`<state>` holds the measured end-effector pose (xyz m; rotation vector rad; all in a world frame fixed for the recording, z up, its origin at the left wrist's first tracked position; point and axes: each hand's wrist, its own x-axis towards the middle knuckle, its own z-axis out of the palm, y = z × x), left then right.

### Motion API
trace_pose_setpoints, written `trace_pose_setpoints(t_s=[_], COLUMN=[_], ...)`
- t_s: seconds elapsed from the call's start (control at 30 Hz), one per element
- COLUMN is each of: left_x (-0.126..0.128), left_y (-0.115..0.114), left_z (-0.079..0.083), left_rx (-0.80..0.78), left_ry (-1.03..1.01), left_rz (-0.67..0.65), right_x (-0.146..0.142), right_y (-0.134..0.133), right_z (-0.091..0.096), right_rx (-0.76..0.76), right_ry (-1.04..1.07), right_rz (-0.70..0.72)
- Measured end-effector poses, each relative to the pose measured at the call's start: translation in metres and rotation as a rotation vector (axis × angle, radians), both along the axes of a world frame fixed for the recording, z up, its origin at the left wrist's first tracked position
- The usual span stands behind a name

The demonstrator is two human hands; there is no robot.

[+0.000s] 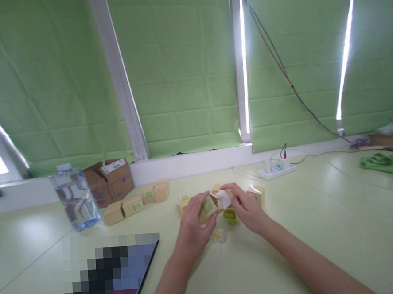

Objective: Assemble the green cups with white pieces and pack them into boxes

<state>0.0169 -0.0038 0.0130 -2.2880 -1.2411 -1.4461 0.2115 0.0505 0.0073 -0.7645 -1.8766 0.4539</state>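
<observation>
My left hand (195, 229) is closed around a small brown cardboard box (207, 208) with a green label, its end flap raised toward the right. At that end my right hand (248, 208) pinches a white piece of paper (224, 199); whether it is a loose sheet or part of the box I cannot tell. Just below the hands lie a small olive-green plastic piece (230, 216) and a clear bag (219, 235) with a yellow mark. Similar small boxes stand beside my left hand (183, 202) and behind my right hand (257, 194).
Several more small boxes (132, 206) stand to the left, near a large water bottle (76, 198) and an opened carton (114, 181). A pixelated screen device (124, 275) lies front left. A power strip (277, 170) and a green object (389, 164) are at right.
</observation>
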Motion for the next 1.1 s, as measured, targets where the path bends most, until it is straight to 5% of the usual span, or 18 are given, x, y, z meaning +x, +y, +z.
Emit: trace_pose_setpoints(t_s=[0.13,0.9,1.1], left_x=[-0.004,0.002,0.007], left_y=[0.002,-0.004,-0.011], left_z=[-0.003,0.000,0.006], left_rx=[-0.014,0.007,0.056], left_ry=[-0.044,0.087,0.284], left_rz=[0.049,0.030,-0.030], right_x=[-0.002,-0.003,-0.007], right_y=[0.000,-0.005,0.004], right_z=[0.002,0.005,-0.005], right_rx=[0.107,0.015,-0.041], right_ry=[0.014,-0.074,-0.006], right_rz=[0.065,0.142,0.166])
